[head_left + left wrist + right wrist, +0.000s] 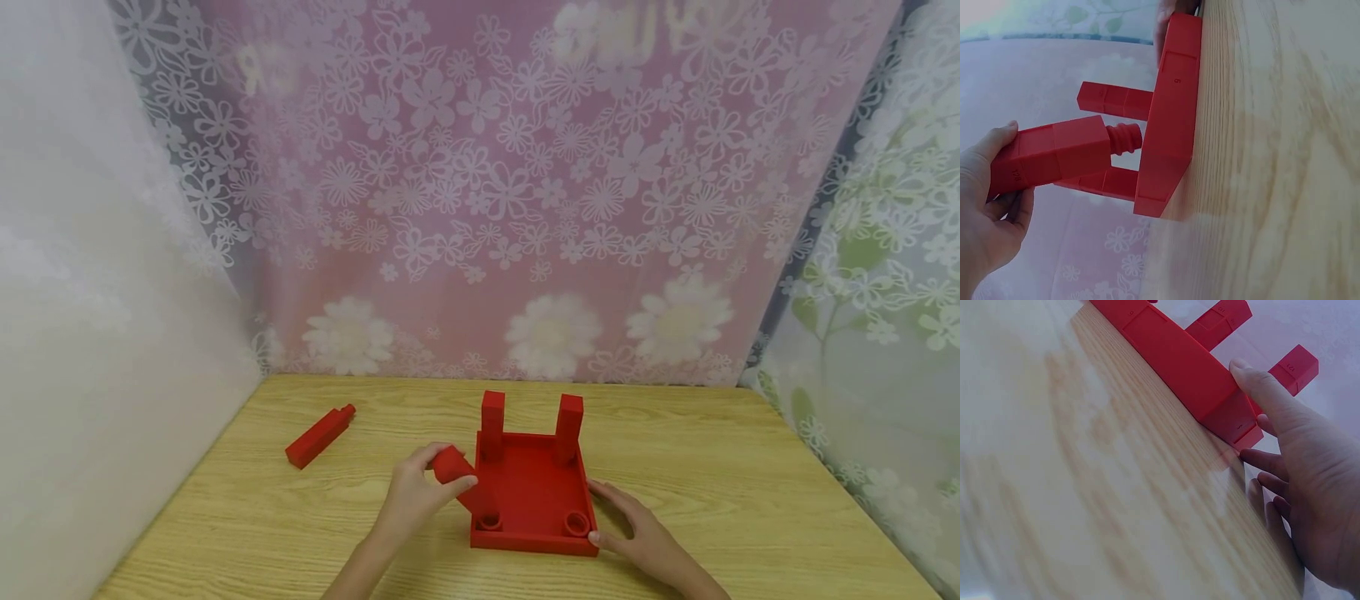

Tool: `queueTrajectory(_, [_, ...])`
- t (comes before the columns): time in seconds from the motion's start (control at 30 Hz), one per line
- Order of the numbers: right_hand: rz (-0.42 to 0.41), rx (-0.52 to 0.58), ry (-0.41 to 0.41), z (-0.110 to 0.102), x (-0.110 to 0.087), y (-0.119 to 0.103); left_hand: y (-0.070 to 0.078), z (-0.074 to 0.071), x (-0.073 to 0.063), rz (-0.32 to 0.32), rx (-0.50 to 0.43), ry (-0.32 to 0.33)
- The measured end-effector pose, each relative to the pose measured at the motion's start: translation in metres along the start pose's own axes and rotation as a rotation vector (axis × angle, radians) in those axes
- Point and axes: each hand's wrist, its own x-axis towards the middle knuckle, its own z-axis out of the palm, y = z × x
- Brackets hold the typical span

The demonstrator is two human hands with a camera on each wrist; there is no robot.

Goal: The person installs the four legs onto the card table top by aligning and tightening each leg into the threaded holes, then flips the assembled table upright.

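Observation:
My left hand (pixel 414 492) grips a square red table leg (pixel 1054 153) by its plain end. The leg is tilted, its threaded tip pointing down at the near left round socket (pixel 490 522) of a red toy tabletop (pixel 532 487). In the left wrist view the screw end is close to the tabletop's rim. The tabletop lies upside down, and two legs (pixel 492 421) stand upright in its far corners. At the near right corner, another socket (pixel 576 523) has no leg in it. My right hand (pixel 637 533) rests against the tabletop's right side, thumb at the near corner, fingers extended along the wall.
One more red leg (pixel 318 437) lies on the wooden table (pixel 675 442) at the left, its threaded end pointing away. A flowered curtain (pixel 510 208) hangs behind the table's back edge, and pale sheets hang at both sides.

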Motion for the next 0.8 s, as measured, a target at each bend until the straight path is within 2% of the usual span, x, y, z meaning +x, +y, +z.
queueTrajectory(0.2, [-0.016, 0.004, 0.0, 0.0, 0.0, 0.001, 0.002, 0.006, 0.002, 0.034, 0.045, -0.057])
queueTrajectory(0.43, [0.01, 0.007, -0.009, -0.001, 0.0, -0.001, 0.007, 0.012, 0.008, 0.084, 0.122, -0.111])
queueTrajectory(0.57, [0.019, 0.005, -0.012, -0.001, 0.0, -0.002, 0.01, 0.016, 0.01, 0.111, 0.157, -0.118])
queueTrajectory(0.8, [0.008, 0.004, -0.005, 0.0, 0.0, 0.0, 0.013, 0.025, 0.011, 0.103, 0.16, -0.109])
